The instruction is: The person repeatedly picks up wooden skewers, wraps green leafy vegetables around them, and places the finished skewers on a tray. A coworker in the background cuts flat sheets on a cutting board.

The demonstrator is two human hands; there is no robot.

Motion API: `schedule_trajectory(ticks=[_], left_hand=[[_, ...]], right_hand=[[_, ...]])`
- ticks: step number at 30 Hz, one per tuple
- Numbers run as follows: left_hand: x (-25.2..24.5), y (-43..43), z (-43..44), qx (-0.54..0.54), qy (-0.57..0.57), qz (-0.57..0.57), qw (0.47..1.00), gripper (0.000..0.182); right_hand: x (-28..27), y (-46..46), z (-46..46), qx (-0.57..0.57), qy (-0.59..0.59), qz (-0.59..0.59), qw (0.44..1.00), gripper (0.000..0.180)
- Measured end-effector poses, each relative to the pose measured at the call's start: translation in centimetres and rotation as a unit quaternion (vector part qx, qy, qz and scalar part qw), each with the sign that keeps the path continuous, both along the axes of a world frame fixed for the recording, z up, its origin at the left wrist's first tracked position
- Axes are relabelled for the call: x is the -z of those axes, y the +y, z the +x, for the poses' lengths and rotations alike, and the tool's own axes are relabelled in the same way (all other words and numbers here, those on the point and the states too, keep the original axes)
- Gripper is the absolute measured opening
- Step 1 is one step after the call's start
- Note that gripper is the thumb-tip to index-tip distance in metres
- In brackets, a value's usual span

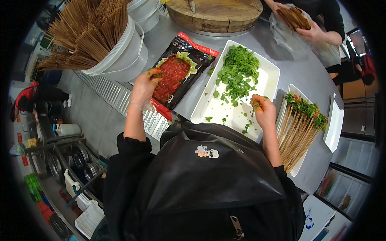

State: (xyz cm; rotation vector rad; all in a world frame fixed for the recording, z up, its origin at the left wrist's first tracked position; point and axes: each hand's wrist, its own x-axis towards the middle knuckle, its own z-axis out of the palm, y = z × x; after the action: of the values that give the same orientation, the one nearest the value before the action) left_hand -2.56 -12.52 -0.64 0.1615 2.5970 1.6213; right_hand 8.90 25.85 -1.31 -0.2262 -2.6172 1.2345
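A black and red food package (193, 54) with a picture of red meat on it lies on the steel table. My left hand (144, 86), in a clear thin glove, is over its left edge, fingers bent; whether it holds anything is unclear. Chopped cilantro (238, 70) is heaped in a white rectangular tray (197, 111), with loose leaves scattered below. Over the tray's right edge, my right hand (262, 108) has curled fingers with green bits and reddish residue on them. To its right, many wooden skewers (297, 129) carry greens and red pieces at their far ends, across another white tray (298, 168).
A white bucket (120, 61) full of brown sticks (96, 33) stands at the upper left. A round wooden chopping block (214, 15) is at the back. Another person's hands (313, 33) hold brown flat food in a plastic bag at upper right. A narrow white tray (333, 123) lies far right.
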Motion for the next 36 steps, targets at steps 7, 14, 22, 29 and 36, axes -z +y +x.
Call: schedule_trajectory(ticks=[7,14,22,29,36], left_hand=[[-0.3,1.5,-1.1,0.085,0.018,-0.259,0.962,0.025],[1.8,4.1,-4.5,0.059,0.044,-0.423,0.903,0.018],[3.2,6.3,-7.3,0.011,-0.021,-0.499,0.866,0.019],[2.6,4.8,-6.8,0.049,0.017,-0.463,0.885,0.017],[1.0,3.3,-5.7,0.030,0.031,-0.331,0.943,0.019]], right_hand=[[0.5,0.8,0.6,0.018,-0.025,0.024,0.999,0.016],[1.2,1.0,1.0,0.005,-0.054,0.005,0.999,0.016],[0.4,1.4,0.8,0.014,-0.053,0.053,0.997,0.015],[0.3,1.5,1.1,0.017,-0.038,0.010,0.999,0.016],[0.2,1.8,0.9,0.012,-0.072,0.038,0.997,0.017]])
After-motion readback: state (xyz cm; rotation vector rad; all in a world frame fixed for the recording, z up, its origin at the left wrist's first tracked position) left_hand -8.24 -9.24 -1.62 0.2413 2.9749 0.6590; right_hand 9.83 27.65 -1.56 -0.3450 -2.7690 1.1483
